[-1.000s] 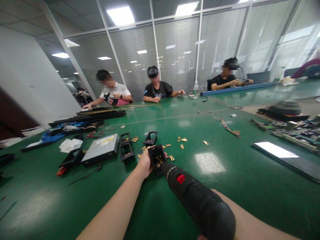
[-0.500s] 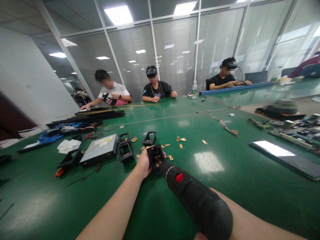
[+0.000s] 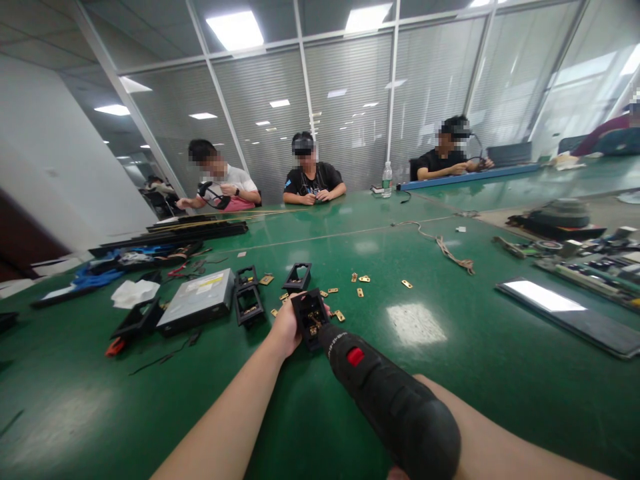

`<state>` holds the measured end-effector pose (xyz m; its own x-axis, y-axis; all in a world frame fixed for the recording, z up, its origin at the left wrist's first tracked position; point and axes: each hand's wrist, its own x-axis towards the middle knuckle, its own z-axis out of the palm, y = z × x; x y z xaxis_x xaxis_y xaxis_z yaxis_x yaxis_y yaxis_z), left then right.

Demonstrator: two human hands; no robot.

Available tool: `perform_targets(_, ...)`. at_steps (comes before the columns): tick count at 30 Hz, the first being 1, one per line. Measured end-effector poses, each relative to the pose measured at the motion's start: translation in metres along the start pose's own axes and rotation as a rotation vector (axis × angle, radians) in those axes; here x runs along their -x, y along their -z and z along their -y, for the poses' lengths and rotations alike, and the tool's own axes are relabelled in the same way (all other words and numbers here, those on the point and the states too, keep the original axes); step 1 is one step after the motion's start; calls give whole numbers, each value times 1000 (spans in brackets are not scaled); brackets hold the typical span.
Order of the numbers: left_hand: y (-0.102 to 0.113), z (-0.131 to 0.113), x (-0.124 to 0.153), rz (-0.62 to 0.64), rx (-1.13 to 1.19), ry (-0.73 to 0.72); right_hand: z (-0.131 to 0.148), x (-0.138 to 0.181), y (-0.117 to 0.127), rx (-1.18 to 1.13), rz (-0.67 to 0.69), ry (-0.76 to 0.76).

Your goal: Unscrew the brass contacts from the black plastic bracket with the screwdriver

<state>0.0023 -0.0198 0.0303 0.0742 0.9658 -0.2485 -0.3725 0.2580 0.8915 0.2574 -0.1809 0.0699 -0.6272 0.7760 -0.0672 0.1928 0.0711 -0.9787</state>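
My left hand (image 3: 287,329) is closed around a black plastic socket housing (image 3: 303,311) with brass-coloured metal parts inside, its open side facing me. A black cordless drill (image 3: 385,393) with a red switch on top is in my right hand (image 3: 399,473), which the tool mostly hides. The drill's nose points at the housing's lower right; whether its bit touches a screw inside cannot be seen. Loose brass plates (image 3: 360,292) lie beyond my hands. More black housings (image 3: 249,307) stand to the left, and another housing (image 3: 297,276) sits just behind the held one.
A silver disc drive (image 3: 197,303) lies left, beside crumpled tissue (image 3: 135,293). On the right are a dark flat panel (image 3: 565,317), circuit boards (image 3: 595,273) and a cord (image 3: 453,257). Across the green table (image 3: 345,230) sit several people, with a water bottle (image 3: 387,179) nearby.
The drill and held housing stay almost in place. Across the table, the middle person's hands have come together, and the left person has drawn one arm back from the black strips.
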Motion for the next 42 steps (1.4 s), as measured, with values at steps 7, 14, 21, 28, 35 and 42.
perform_targets(7,-1,-1,0,-9,-9,1,-10,4,1,62,-74,-54)
perform_targets(14,-2,-1,0,-3,4,10,-33,4,9,139,-136,-167)
perform_targets(21,-2,-1,0,-17,-8,12,-34,4,13,141,-119,-183)
perform_targets(28,-4,-3,1,-21,-11,19,-28,3,13,74,-103,-163)
perform_targets(35,0,-1,-2,-28,0,18,12,-13,8,-92,-8,-158)
perform_targets(42,-2,-2,0,-42,-6,27,27,-22,4,-148,42,-257)
